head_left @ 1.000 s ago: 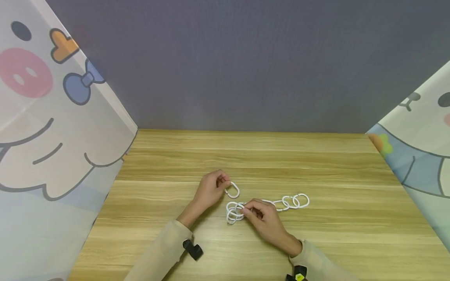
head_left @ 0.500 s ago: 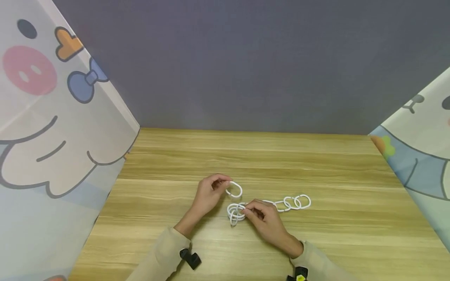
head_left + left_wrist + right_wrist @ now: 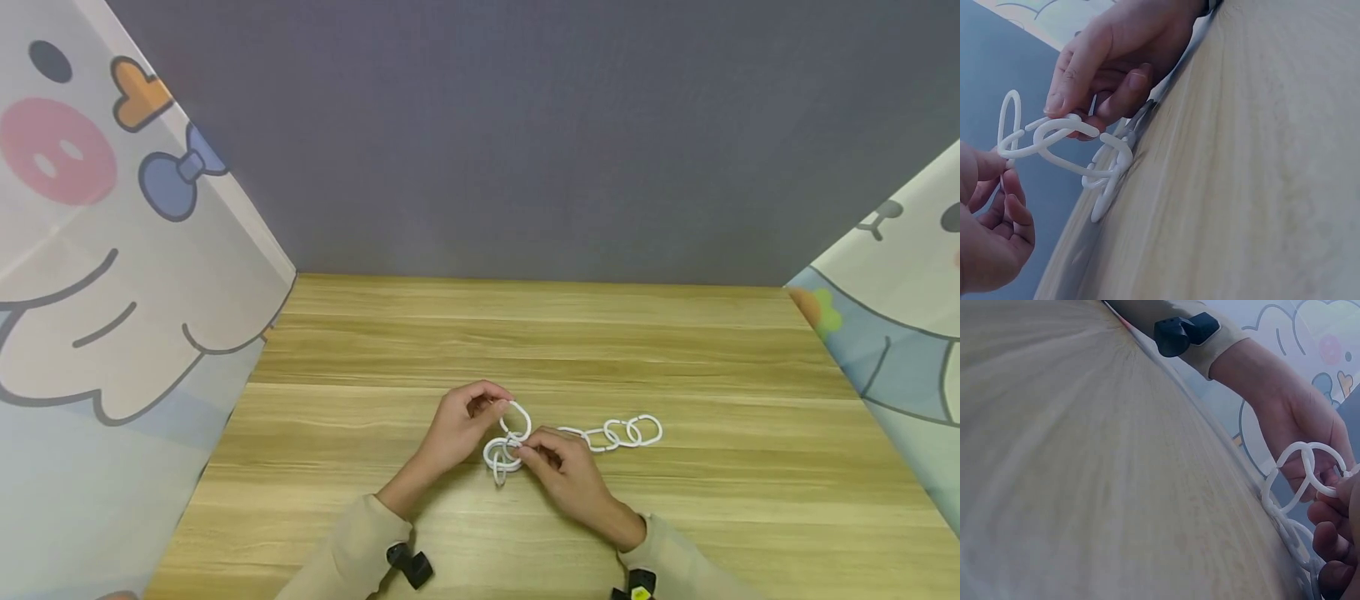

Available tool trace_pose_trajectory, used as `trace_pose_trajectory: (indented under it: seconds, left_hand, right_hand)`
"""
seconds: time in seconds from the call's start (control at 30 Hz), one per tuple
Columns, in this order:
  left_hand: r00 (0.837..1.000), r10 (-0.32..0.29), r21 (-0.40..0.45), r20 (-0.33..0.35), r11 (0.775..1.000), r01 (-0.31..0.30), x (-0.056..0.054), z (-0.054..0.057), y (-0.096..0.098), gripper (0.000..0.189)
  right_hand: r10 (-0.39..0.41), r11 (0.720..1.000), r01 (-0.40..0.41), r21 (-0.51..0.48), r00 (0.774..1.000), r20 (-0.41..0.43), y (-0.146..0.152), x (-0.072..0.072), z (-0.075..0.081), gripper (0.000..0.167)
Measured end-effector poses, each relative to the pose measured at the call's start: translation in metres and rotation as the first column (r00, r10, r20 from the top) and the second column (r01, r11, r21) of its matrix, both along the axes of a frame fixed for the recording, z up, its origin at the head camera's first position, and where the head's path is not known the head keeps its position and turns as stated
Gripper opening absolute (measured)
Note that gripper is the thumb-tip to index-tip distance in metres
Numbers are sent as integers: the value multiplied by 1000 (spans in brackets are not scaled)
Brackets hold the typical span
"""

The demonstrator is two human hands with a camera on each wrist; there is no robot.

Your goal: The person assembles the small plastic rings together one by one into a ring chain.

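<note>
Between the thumb and fingers of my left hand (image 3: 463, 427) is one white plastic C-link (image 3: 528, 420), raised off the table. My right hand (image 3: 567, 473) pinches a link of a white link chain (image 3: 633, 432). In the left wrist view the left hand's link (image 3: 1009, 119) crosses the right hand's link (image 3: 1063, 161); I cannot tell whether they are hooked together. Left of my right fingertips several links bunch up (image 3: 501, 460), and one hangs down. The chain runs out to the right beyond my right hand, which hides part of it.
The wood-grain table (image 3: 360, 333) reaches back to a grey panel (image 3: 525, 142). Panels with cartoon prints stand at the left (image 3: 172, 300) and right (image 3: 900, 333). A black wrist camera (image 3: 410, 565) sits on the left sleeve.
My left hand has moved right and slightly toward me with its link, from apart to overlapping the bunch. My right hand has stayed nearly still; the bunched links have shifted a little.
</note>
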State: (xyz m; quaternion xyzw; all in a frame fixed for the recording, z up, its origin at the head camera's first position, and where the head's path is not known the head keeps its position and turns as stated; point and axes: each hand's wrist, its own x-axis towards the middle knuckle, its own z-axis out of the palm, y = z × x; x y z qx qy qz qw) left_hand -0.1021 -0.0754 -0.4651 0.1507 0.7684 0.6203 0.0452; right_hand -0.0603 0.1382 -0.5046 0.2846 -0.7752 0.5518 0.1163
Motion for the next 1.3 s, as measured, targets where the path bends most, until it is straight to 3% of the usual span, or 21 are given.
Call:
trace_pose_trajectory:
  seconds: [0.13,0.37,0.47,0.67,0.87,1.07,1.3]
  left_hand:
    - [999,-38,2,7,999,38,1,-2,0,11]
    - [994,-104,-13,-43,995,103,-1,-9,-2,11]
    - [993,-87,-15,-80,996,87,-2,-15,-6,11]
    - [971,-24,-20,-237,1000,20,-5,-29,-17,10]
    - [990,44,-33,-133,998,-49,2,-19,-29,8]
    - [1000,17,65,15,998,-17,7,-13,-34,9]
    - [1000,1,120,5,993,-1,12,-15,-40,7]
  right_hand:
    - [-13,1000,13,2,1000,8,0,0,-1,20]
    - [-33,999,33,1,999,4,1,-1,-1,23]
    - [-41,999,41,-1,999,22,2,0,-1,23]
    - [-37,999,38,-14,998,48,2,1,0,20]
    - [-43,999,44,-24,998,38,2,0,-1,19]
    - [-40,999,42,-31,998,46,3,1,-2,20]
    - [-31,999,33,-32,998,49,2,1,0,21]
